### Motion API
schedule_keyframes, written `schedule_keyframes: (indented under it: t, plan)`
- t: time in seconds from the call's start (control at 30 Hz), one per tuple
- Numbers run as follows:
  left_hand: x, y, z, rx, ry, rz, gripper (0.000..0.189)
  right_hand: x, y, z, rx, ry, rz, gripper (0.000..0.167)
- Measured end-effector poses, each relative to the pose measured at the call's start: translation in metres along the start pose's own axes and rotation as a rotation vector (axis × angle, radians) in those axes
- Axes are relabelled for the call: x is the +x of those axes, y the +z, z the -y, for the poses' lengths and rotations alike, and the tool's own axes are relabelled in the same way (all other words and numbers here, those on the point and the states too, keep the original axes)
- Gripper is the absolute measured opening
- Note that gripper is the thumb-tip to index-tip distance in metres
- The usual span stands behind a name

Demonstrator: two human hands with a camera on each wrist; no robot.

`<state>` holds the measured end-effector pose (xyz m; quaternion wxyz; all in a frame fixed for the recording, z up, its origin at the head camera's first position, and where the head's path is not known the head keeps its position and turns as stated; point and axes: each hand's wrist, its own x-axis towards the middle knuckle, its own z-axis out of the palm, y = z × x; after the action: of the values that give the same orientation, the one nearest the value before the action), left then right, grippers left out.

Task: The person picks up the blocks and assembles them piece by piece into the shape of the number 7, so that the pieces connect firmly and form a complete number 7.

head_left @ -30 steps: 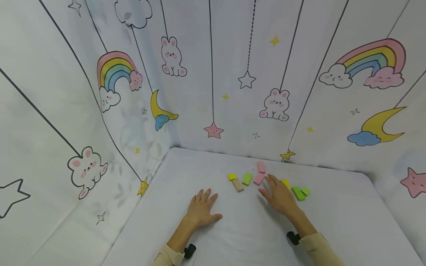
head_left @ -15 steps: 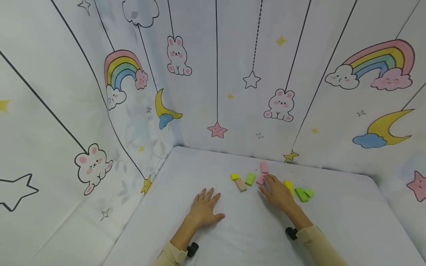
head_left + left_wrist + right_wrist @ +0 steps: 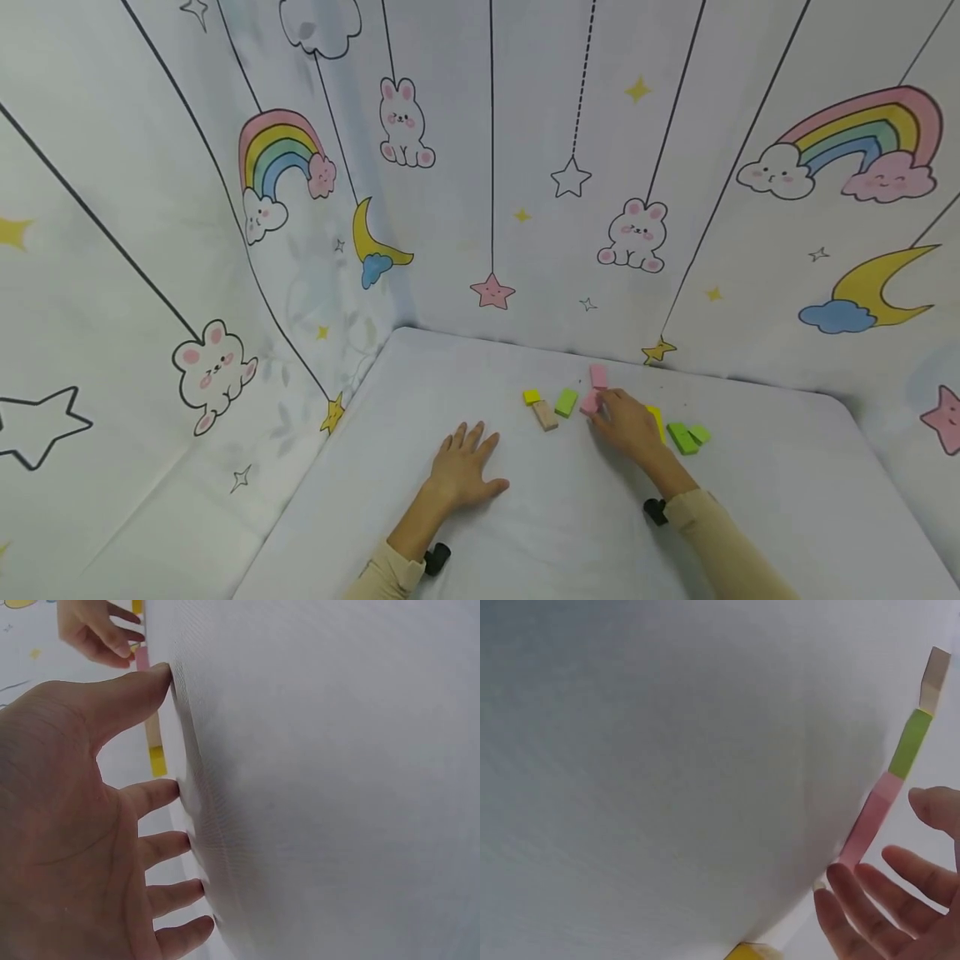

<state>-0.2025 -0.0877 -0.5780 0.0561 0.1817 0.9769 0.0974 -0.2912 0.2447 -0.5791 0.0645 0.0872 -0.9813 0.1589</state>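
Note:
My left hand (image 3: 457,471) lies palm down on the white table with fingers spread; in the left wrist view its fingertips (image 3: 177,787) touch the cloth, and it holds nothing. My right hand (image 3: 626,423) is at a pink block (image 3: 590,403), fingers bent and partly covering it. In the right wrist view the thumb stands apart from the pink block (image 3: 870,817), with a fingertip close to its end; whether they touch I cannot tell. A second pink block (image 3: 598,376) lies just behind. Left of these are a green block (image 3: 566,403), a wooden block (image 3: 546,416) and a small yellow block (image 3: 531,397).
Right of my right hand lie a yellow block (image 3: 657,421), partly hidden by the hand, a green block (image 3: 682,438) and a smaller green piece (image 3: 700,434). White curtains (image 3: 450,167) printed with rabbits, stars and rainbows border the white-covered table (image 3: 360,500).
My right hand has shifted slightly left toward the nearer pink block, its fingers more bent and covering more of it. My left hand stays in place. The head view has shifted slightly.

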Motion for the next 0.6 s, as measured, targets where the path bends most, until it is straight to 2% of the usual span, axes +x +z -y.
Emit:
schedule_keyframes:
  t: [0.13, 0.37, 0.6]
  plan:
    - [0.001, -0.003, -0.001, 0.011, 0.002, 0.0, 0.082, 0.005, 0.0, -0.001, -0.009, 0.007, -0.001, 0.055]
    - [0.001, -0.004, -0.001, 0.036, 0.003, 0.009, 0.081, 0.011, 0.0, -0.004, 0.018, 0.026, 0.013, 0.045]
    - [-0.001, -0.005, -0.004, 0.03, 0.002, 0.012, 0.081, 0.012, -0.001, -0.004, 0.015, 0.008, 0.016, 0.039]
